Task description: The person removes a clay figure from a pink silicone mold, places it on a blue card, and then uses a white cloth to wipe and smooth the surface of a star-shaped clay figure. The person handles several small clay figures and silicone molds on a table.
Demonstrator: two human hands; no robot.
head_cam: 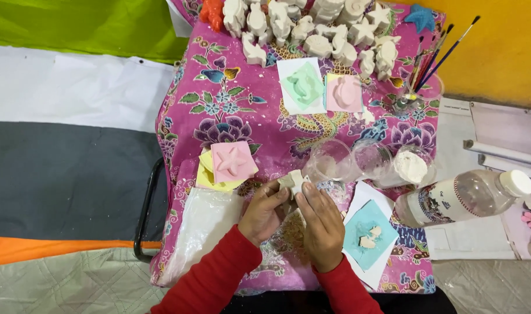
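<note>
Hands (pixel 294 212) half hide plaster star (pixel 293 181).

Plaster piece (pixel 292 181) perhaps star-shaped, partly finger-hidden

A clear plastic bottle (pixel 466 196) lies on its side well to the right of the person's fingertips, its white cap pointing right. A label wraps the end nearest the fingers, white with dark printed figures and small touches of red. Left of the fingers and slightly nearer the person, a clear plastic bag (pixel 202 224) lies flat on the flowered cloth, pale and milky, close beside the left hand's knuckles. No signs or screens show.
</note>
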